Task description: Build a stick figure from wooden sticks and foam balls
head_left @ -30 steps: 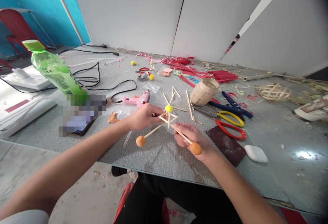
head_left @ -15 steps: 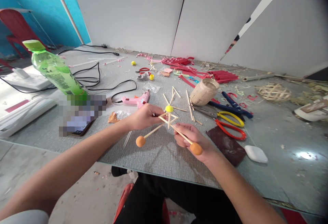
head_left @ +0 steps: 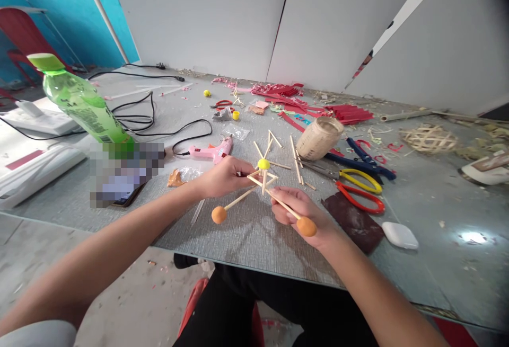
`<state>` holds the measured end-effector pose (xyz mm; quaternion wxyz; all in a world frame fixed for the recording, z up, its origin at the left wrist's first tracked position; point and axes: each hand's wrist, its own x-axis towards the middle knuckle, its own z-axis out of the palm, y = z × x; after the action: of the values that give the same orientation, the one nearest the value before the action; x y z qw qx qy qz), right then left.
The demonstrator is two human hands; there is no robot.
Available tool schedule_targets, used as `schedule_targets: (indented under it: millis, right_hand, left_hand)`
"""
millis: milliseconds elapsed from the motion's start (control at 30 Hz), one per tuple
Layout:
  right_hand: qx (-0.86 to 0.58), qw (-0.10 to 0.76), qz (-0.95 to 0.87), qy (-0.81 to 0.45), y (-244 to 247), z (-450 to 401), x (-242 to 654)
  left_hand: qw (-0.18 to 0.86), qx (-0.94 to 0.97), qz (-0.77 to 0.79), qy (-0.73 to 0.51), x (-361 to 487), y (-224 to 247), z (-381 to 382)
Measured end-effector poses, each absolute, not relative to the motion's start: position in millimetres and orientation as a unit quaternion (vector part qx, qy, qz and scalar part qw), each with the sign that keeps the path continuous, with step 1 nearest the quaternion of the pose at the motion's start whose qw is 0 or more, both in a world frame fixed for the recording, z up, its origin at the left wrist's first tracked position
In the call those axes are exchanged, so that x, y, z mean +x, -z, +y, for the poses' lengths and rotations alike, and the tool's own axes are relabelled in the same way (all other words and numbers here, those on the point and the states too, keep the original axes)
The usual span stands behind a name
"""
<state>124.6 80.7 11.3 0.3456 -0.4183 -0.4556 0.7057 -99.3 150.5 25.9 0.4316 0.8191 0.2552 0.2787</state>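
Observation:
Between my hands is a stick figure (head_left: 264,181) built of thin wooden sticks, with a yellow ball at its top and orange balls on the ends of two long sticks. My left hand (head_left: 231,176) pinches it from the left, fingertips partly hidden behind the sticks. My right hand (head_left: 296,206) grips the stick that leads to the right orange ball (head_left: 306,226). The left orange ball (head_left: 219,215) hangs free below my left wrist. Just beyond the figure, loose wooden sticks (head_left: 296,159) lie on the table. A pink hot glue gun (head_left: 212,151) rests behind my left hand.
A green bottle (head_left: 89,108) and a phone (head_left: 126,184) stand and lie at left. On the right are a jar (head_left: 320,138), pliers (head_left: 371,160), scissors (head_left: 360,196), dark sandpaper (head_left: 352,222) and a white case (head_left: 400,236). Red paper strips (head_left: 348,114) lie at the back.
Both hands keep their hold on the stick figure, which has barely moved. The view has shifted slightly.

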Motion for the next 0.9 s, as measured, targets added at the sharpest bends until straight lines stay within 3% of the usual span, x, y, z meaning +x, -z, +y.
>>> schedule_targets:
  millis: [900]
  right_hand:
    - [-0.403,0.340,-0.434,-0.730,-17.3,79.2,125.7]
  left_hand:
    - [0.434,0.806,0.313,-0.252,-96.1,-30.6,145.3]
